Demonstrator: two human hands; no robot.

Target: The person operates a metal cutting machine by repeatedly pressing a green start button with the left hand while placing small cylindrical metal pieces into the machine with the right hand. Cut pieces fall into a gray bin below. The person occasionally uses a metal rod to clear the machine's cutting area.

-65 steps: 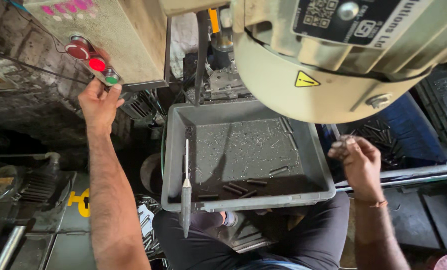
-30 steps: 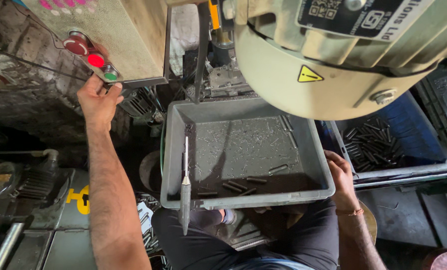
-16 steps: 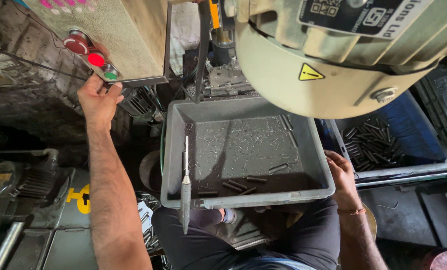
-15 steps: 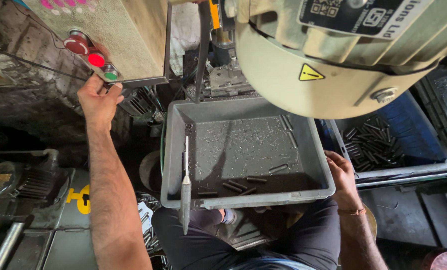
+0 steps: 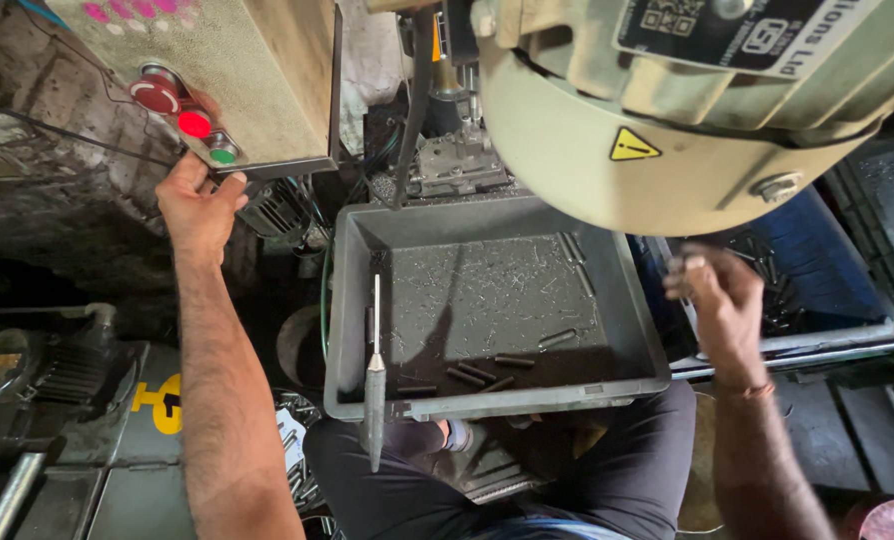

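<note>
Left grip (image 5: pixel 199 200) at button panel (image 5: pixel 189 122); grey tray (image 5: pixel 487 400) on lap, dim workshop.

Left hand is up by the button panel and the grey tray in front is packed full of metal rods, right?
Not quite. The head view shows the left hand by the button panel, but the grey tray holds only a few metal rods and fine chips.

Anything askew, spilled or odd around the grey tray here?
The slim metal tool lies over the front rim of the grey tray, its handle end hanging out unsupported. Metal shavings are strewn across the tray floor among a few loose dark pins. Nothing looks damaged.
</note>
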